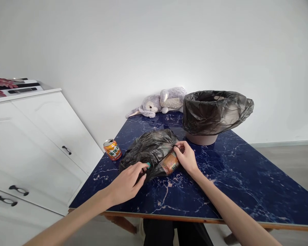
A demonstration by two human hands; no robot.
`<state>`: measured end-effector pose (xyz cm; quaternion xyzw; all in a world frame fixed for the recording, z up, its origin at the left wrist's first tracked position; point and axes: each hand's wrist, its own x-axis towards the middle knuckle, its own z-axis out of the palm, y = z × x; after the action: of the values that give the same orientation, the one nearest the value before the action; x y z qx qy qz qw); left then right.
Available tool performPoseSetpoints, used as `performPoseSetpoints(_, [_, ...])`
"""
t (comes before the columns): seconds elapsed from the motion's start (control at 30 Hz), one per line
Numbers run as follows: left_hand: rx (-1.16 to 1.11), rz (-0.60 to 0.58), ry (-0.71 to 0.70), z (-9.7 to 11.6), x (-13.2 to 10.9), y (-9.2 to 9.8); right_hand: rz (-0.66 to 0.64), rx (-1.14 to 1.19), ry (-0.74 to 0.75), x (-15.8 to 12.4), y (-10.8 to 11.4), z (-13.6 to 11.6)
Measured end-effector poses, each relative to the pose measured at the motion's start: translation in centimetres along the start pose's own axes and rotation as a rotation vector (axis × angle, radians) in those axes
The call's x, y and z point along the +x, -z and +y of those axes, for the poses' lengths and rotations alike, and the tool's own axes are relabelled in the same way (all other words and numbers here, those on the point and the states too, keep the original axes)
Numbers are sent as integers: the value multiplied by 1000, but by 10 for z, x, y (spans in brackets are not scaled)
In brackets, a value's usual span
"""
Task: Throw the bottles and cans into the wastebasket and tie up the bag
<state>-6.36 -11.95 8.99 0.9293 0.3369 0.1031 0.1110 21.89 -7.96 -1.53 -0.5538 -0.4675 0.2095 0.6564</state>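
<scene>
A filled black plastic garbage bag (pixel 151 145) lies on the blue marbled table, its film gathered to the right. My right hand (pixel 187 159) pinches the gathered film between thumb and fingers. An orange-labelled packet or container (pixel 170 163) shows through the bag beside that hand. On the bag's near left side rests my left hand (pixel 129 181), its thumb and index finger apart. A small teal piece (pixel 148 165) is at its fingertips; I cannot tell whether it is inside the bag. Left of the bag stands an opened orange drink can (pixel 112 149).
A bin (pixel 201 139) lined with a black bag (pixel 215 116) stands at the right rear of the table (pixel 246 184). Against the wall lies a grey plush rabbit (pixel 159 102). White cabinets (pixel 36 136) with dark handles flank the table on the left.
</scene>
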Motion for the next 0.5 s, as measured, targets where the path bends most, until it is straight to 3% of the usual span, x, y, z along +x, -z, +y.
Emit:
performPoseSetpoints(0.17, [-299, -59, 100, 23, -5, -8, 0, -14, -7, -1, 1, 0])
performPoseSetpoints(0.33, [-476, -119, -46, 46, -13, -7, 0, -20, -7, -1, 1, 0])
performPoseSetpoints(0.4, [-544, -130, -77, 44, -12, -9, -4, -20, -4, -1, 2, 1])
performPoseSetpoints(0.5, [-678, -38, 32, 28, -8, -16, -18, -15, -12, -1, 2, 1])
